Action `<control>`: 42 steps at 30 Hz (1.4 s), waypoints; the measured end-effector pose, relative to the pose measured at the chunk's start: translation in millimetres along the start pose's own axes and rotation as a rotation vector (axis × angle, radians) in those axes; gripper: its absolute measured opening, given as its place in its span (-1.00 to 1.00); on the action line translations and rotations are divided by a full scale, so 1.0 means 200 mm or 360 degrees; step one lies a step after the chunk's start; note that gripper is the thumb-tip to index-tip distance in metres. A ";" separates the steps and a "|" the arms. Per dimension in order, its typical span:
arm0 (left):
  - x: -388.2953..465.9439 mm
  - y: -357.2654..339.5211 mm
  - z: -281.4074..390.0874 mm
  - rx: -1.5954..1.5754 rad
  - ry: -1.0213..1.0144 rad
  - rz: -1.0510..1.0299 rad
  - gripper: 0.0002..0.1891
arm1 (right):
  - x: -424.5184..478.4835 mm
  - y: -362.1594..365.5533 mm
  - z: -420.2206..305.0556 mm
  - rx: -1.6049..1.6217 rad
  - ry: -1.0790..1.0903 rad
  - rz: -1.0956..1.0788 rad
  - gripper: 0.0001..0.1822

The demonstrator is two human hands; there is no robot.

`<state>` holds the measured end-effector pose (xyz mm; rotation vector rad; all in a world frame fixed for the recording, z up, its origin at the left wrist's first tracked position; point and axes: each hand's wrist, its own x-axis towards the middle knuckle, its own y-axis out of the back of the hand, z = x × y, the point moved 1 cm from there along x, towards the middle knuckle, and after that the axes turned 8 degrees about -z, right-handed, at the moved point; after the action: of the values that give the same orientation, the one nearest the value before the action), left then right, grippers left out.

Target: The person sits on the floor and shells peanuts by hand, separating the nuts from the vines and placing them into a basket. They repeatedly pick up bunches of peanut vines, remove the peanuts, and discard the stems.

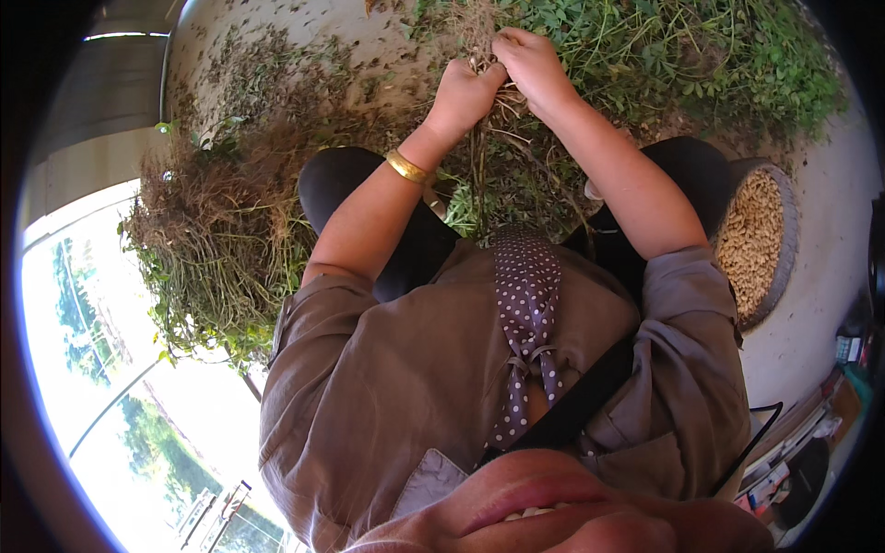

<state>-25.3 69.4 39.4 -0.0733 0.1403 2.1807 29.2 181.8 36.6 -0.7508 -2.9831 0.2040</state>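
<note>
My left hand (464, 95) is wrapped around a bunch of peanut plants (478, 148), with a gold-coloured bangle on that wrist. The brown roots (476, 24) point away from me, and the stems hang down toward my lap. At the root end, my right hand (536, 69) presses against the left, its fingers closed on the same bunch. Pale pods or root ends (510, 97) stick out just below the hands. Whether a single pod sits between my right fingertips is hidden.
Stripped-looking stalks with roots form a heap (221, 242) on the left. Leafy green plants (691, 62) are piled at the far right. A round grey tub (789, 207) of peanuts (750, 238) stands beside my right knee. Leaf litter (276, 76) covers the floor ahead.
</note>
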 end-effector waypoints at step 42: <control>-0.07 0.01 0.16 -0.0822 0.0062 -0.0025 -0.84 | -0.02 -0.05 -0.14 0.0664 -0.0280 0.0046 -0.69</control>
<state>-18.1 60.6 73.0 -0.4060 -0.4031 2.1501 29.9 174.9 65.0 -0.7542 -2.9270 0.9023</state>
